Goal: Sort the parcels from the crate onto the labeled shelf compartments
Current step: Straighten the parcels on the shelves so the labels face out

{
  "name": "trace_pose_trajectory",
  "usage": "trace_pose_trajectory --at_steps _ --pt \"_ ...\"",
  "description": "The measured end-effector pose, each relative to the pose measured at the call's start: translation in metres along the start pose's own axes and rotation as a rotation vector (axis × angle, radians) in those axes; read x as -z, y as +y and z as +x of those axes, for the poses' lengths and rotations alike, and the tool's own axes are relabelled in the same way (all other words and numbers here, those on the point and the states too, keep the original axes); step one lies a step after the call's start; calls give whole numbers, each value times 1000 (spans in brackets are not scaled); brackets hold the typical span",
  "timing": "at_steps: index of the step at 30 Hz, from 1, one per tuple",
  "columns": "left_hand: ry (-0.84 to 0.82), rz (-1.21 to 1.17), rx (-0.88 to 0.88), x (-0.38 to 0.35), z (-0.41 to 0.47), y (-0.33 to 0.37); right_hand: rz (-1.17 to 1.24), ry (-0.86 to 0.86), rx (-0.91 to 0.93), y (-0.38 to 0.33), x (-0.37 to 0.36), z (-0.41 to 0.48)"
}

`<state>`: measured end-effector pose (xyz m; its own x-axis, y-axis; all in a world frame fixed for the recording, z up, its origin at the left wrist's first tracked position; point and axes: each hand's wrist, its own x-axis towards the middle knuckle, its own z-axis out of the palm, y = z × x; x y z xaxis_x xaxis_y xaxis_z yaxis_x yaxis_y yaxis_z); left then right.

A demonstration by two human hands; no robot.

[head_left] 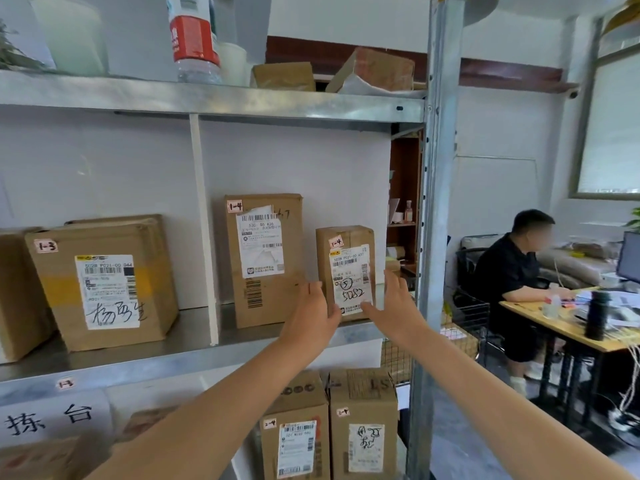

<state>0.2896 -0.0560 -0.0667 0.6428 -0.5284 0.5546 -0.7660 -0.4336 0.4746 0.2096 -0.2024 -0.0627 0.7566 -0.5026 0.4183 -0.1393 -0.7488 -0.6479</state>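
Both forearms (207, 410) stretch forward; left grip (313, 313) and right grip (394, 303), fingers straight and unclenched, touch the upright parcel (346, 237) standing between them.

Head camera, close before shelf (214, 98)

I've got left grip (311, 311) & right grip (393, 303) flanking the small box (346, 244) marked 1-4, fingers straight, thumbs at its lower front. It stands upright on the shelf (104, 362). Tall box (266, 258) just left, big box (100, 289) past the divider (204, 220).
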Motion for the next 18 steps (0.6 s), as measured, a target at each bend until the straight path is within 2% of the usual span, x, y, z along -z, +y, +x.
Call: trace_pose_trajectory --at_steps 4,11,18 --pt "10 -22 72 -9 15 -5 110 -49 -99 4 -7 16" --pt "11 -126 226 -29 42 -11 135 -63 -55 17 -18 46" --pt "54 -198 264 -56 54 -7 152 -48 -47 27 -27 67"
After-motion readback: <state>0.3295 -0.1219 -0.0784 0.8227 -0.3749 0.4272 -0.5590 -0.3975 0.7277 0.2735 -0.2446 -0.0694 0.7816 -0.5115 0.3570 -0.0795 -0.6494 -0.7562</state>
